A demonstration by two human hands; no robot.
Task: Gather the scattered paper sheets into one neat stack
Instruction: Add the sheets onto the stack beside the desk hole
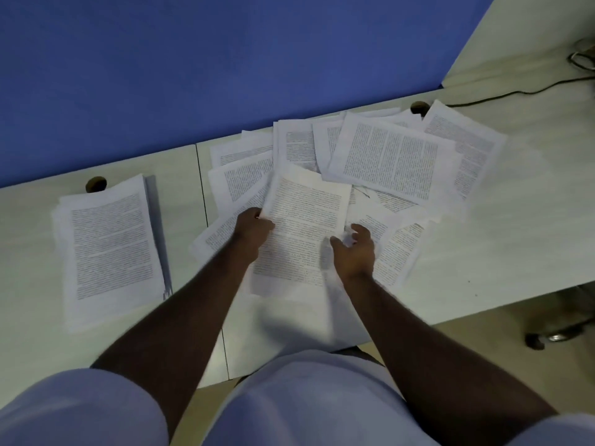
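Blue partition behind a pale desk, seamed left of centre. Loose sheets of printed text fanned across the desk's middle and right, overlapping at odd angles, reaching back to the partition. Squared-up stack on the left, well apart from the loose spread, its far corner just beside 1 round cable hole. Second hole at the back, partly covered by a sheet. Black cable trailing over the far right of the desk. 1 sheet raised over the pile at centre, tilted, its left edge pinched by the left hand, fingers curled round the paper. Right hand just beside that sheet's right edge, thumb and fingers spread and loosely bent above the loose pages; contact with the paper impossible to tell through the blur. Bare forearms reaching in from below, pale sleeves at the bottom edge.
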